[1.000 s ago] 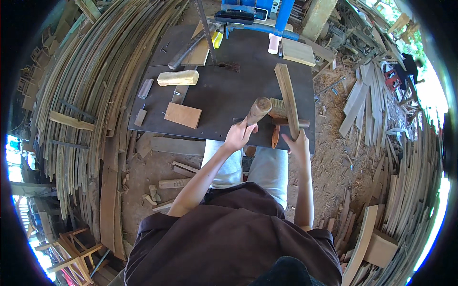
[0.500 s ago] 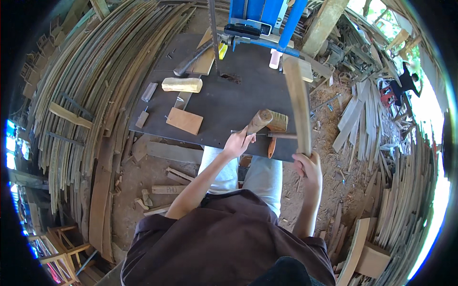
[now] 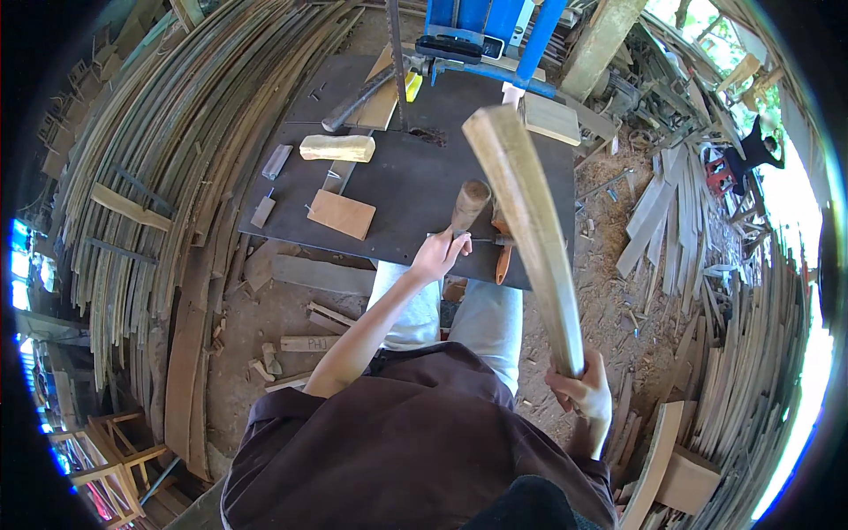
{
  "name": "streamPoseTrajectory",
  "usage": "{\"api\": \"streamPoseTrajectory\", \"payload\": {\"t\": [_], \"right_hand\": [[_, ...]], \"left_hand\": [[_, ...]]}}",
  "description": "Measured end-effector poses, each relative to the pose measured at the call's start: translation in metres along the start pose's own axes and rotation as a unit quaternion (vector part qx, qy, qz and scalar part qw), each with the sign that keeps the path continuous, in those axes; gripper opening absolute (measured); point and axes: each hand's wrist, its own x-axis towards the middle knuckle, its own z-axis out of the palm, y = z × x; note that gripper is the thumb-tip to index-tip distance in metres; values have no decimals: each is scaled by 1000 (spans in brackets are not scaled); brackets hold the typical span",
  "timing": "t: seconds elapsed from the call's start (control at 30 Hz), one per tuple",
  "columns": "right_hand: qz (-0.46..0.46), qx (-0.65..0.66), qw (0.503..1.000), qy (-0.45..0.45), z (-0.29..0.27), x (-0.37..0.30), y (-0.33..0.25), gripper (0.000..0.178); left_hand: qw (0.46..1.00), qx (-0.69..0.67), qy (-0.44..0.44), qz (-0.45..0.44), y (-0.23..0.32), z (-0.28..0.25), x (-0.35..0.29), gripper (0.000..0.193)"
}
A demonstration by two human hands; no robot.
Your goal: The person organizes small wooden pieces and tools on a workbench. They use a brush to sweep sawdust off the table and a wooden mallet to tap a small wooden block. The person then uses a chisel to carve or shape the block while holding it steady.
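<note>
My left hand [image 3: 435,256] is closed round a chisel-like tool with a thick, round wooden handle [image 3: 471,203]. The handle stands up from my fist, tilted away; the tool's lower end is hidden. My right hand [image 3: 581,389], off the table's right side, grips the near end of a long wooden club [image 3: 530,221]. The club is raised and slants up to the left, its far end level with the back of the table. Partly behind it, a brush with an orange handle [image 3: 503,263] lies by the table's front edge. A thin metal rod lies close to my left fingers.
On the dark table [image 3: 406,185] lie a pale wood block [image 3: 337,147], a reddish board [image 3: 341,215], a hammer [image 3: 358,102] and smaller pieces. A blue machine [image 3: 477,62] with an upright saw blade [image 3: 397,71] stands behind. Stacked planks [image 3: 203,124] line the left.
The club in my right hand has swung up and back, its far end tipping left. My right hand moved down, nearer my body; the left hand's tool now stands slightly further left.
</note>
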Motion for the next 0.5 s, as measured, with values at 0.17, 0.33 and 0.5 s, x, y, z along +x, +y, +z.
{"api": "streamPoseTrajectory", "payload": {"t": [0.17, 0.33, 0.5], "right_hand": [[-119, 152, 980, -45, -4, -20, -13, 14], [-47, 130, 989, -57, -1, -22, -14, 15], [64, -40, 997, -12, -9, -20, -4, 22]], "left_hand": [[1000, 15, -4, -13, 2, 1, 1, 28], [1000, 27, -7, 2, 1, 1, 2, 28], [1000, 15, 14, -13, 13, 0, 2, 31]]}}
